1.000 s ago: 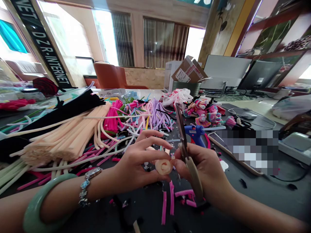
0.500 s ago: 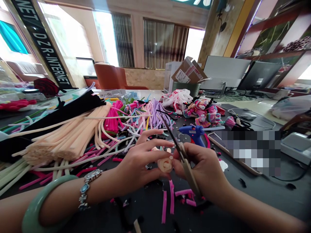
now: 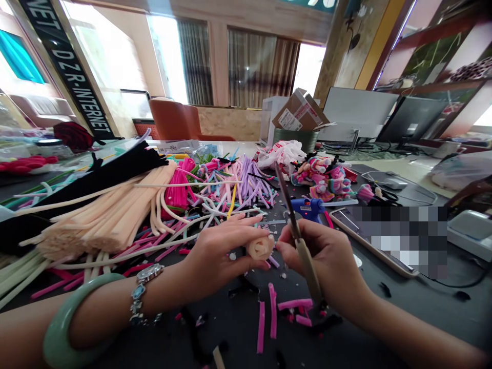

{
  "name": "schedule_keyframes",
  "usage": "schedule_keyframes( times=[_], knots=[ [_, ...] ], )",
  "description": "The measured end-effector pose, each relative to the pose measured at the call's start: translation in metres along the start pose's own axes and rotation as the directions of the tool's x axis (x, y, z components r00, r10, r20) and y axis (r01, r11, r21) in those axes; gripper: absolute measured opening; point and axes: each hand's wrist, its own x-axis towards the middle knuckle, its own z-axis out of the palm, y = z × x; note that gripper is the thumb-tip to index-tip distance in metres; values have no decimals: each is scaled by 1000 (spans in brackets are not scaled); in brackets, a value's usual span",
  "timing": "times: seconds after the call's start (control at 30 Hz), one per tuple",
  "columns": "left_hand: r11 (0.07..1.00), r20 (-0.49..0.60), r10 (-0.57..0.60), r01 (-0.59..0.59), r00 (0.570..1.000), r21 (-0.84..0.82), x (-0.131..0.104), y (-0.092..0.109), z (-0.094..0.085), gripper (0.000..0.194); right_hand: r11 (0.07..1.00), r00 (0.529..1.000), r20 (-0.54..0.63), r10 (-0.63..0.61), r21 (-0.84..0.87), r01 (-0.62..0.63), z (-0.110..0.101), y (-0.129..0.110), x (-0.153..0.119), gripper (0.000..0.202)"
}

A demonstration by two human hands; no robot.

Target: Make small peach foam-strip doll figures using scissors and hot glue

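Observation:
My left hand pinches a small cream coil of fuzzy stem, rolled like a rosebud, between thumb and fingers. A pair of scissors with dark blades and tan handles is held in my right hand, its blades pointing up and away from me. The right thumb and fingertip are just beside the coil's right side; whether they pinch a bit of it I cannot tell. Behind the right hand lies a blue glue gun with a translucent stick. Cut pink stem pieces lie below the hands.
At left lie a thick bundle of cream fuzzy stems and a black bundle. Lilac stems and finished colourful pieces are further back. A phone lies at right, before monitors and a cardboard box.
My right hand has drawn slightly right, away from the coil, and the scissors now point more upright. The left fingers have come down closer around the coil.

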Motion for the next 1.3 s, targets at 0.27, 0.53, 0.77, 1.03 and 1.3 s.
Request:
schedule_keyframes(
  times=[0.27,0.53,0.77,1.03,1.3],
  knots=[
    [996,-319,69,-85,945,-38,15,-19,-30,47,944,998,-4,70,-323,-68,-10,0,10,24],
    [987,-444,23,-91,896,-133,19,-32,-24,46,695,984,135,113,-719,19,-12,11,14,14],
    [961,-368,-174,77,914,-265,15,-32,-19,39,639,937,286,199,-763,97,-14,7,5,8],
    [890,-255,-323,201,912,-409,13,-35,-15,34,710,912,405,66,-662,242,-23,13,4,18],
    [807,-146,-444,325,884,-492,7,-39,-10,35,548,960,281,18,-805,226,-39,4,7,19]
  ],
)
